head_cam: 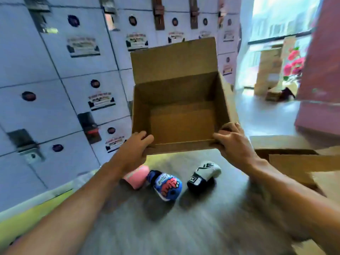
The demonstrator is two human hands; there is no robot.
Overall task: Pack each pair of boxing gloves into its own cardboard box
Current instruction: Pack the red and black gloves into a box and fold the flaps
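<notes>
- An open cardboard box (181,111) is held up above the floor (184,227), lid flap upright at the far side, inside empty.
- The left hand (135,150) is clamped on the near left corner; the right hand (233,142) is clamped on the near right corner, fingers wrapped over the rim.
- Gloves are seen on the floor below the box: a pink glove (137,176) touching a blue patterned glove (166,184), a black-and-white glove (204,176) just beside. Their partners cannot be seen.
- Risk: the box is gripped by one edge only, so the far side could sag or twist.
- Risk: mismatched gloves could be packed together, since the colours lie close.
- Flat cardboard (298,166) lies to the right; the box could be caught on it when set down.
</notes>
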